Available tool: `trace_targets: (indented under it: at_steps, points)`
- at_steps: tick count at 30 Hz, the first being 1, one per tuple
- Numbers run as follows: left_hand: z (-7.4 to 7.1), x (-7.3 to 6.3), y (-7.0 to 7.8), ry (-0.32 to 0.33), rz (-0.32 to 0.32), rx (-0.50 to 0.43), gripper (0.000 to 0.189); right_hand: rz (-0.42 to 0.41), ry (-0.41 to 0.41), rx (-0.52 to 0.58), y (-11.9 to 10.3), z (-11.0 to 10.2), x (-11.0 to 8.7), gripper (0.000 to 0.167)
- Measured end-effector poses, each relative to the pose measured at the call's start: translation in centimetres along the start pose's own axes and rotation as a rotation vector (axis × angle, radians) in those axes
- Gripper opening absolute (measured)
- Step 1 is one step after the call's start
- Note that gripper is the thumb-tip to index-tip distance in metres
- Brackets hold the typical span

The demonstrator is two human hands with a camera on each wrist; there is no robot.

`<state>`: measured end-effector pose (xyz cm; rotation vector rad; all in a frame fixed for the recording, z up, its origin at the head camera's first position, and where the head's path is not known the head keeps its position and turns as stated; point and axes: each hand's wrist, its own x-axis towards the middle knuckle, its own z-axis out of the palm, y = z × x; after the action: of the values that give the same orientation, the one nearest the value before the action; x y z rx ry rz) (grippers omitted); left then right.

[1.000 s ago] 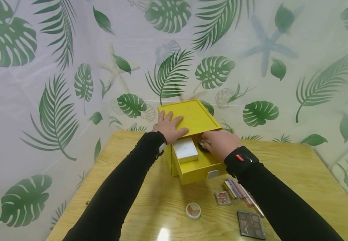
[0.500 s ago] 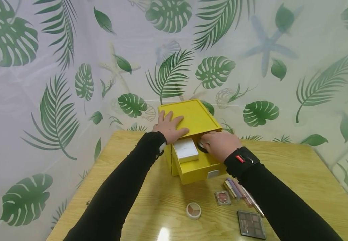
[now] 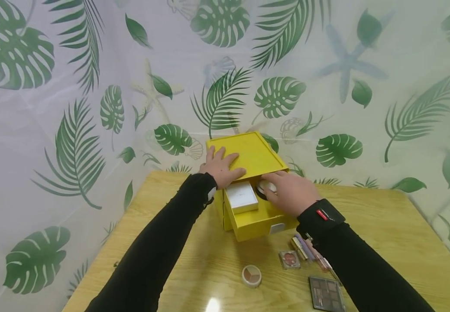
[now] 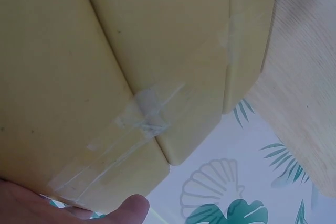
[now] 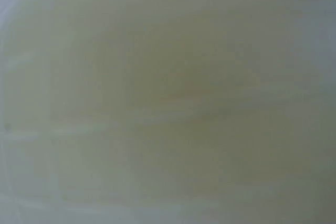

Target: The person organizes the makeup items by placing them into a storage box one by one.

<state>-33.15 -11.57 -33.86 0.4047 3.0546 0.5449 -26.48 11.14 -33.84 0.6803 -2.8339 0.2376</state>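
My left hand (image 3: 220,168) lies with fingers spread on top of a yellow drawer box (image 3: 254,151). In the left wrist view, the box's taped side (image 4: 157,77) fills much of the picture, with fingers at its edge. The drawer (image 3: 248,227) is pulled out at the front. Inside it, on the left, sits a small white box (image 3: 241,197). My right hand (image 3: 292,193) reaches into the drawer, thumb and fingers around a round black-and-white container (image 3: 263,190), partly hidden by the hand. The right wrist view is a blurred yellowish surface.
On the wooden table (image 3: 186,268) before the drawer lie a round three-colour makeup pan (image 3: 251,276), a small blush compact (image 3: 289,259), several slim tubes (image 3: 304,247) and an eyeshadow palette (image 3: 326,294). A leaf-print cloth (image 3: 162,95) hangs behind.
My right hand has shifted slightly right and toward me, so more of the container's white top shows. The left hand stays on the box. The head view has tilted a little.
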Motion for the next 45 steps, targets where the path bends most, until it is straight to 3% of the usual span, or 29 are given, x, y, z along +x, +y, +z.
trace_targets:
  at_steps: [8,15,18,22,27,30,36,45]
  points:
    - [-0.2,0.1,0.3,-0.003,0.009,0.005,0.07,-0.118,0.185,0.158,-1.2,-1.9,-3.6,0.034]
    - [-0.4,0.2,0.5,-0.001,0.018,0.006,0.07,-0.191,0.241,0.203,-3.2,-3.3,-7.2,0.022]
    - [-0.3,0.1,0.5,-0.008,0.02,-0.001,0.07,-0.251,0.175,0.225,-4.0,-3.3,-9.0,0.019]
    - [-0.3,0.0,0.5,-0.009,0.02,-0.007,0.07,-0.3,0.009,0.29,-4.6,-2.1,-10.7,0.017]
    - [-0.2,-0.2,0.4,-0.007,0.016,-0.012,0.069,-0.245,-0.196,0.343,-4.5,2.4,-11.4,0.024]
    - [-0.1,-0.1,0.2,-0.005,0.015,-0.009,0.069,-0.213,-0.272,0.333,-4.5,5.6,-11.7,0.034]
    - [0.2,-0.1,0.2,0.0,0.014,-0.007,0.069,-0.198,-0.22,0.306,-4.1,9.6,-12.7,0.041]
    - [-0.1,-0.3,0.2,-0.014,0.013,-0.022,0.069,-0.176,-0.197,0.272,-2.9,10.5,-13.4,0.043]
